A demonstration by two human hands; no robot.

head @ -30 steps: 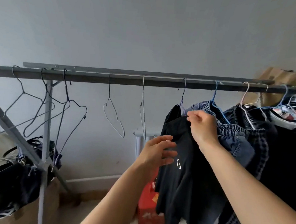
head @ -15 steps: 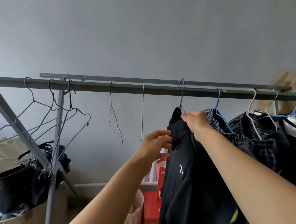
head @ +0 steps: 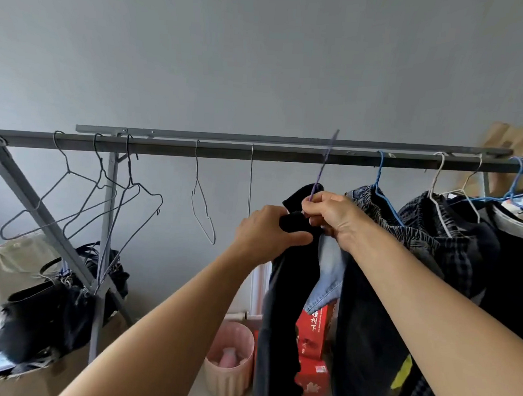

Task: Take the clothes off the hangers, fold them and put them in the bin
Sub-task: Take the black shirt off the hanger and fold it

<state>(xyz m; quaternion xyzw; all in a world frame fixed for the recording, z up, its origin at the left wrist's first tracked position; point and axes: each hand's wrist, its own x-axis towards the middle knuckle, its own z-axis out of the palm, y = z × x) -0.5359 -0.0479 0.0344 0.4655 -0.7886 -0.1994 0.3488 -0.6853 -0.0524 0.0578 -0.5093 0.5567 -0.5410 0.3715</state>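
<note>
Rail [head: 257, 152] runs full width; above rail bare wall, open; under rail between single wire hanger [head: 203, 208] and black garment [head: 282, 291] a free gap, only a thin hanger [head: 250, 178] edge-on there; right of that, packed clothes [head: 435, 239] block passage; far left under rail, hanger cluster [head: 101, 194] and slanted brace [head: 38, 215] obstruct.

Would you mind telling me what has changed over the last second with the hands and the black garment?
The left hand closed in and now grips the black garment. The right hand has lifted the purple hanger, its hook above the rail. The empty hangers remain hanging.
</note>
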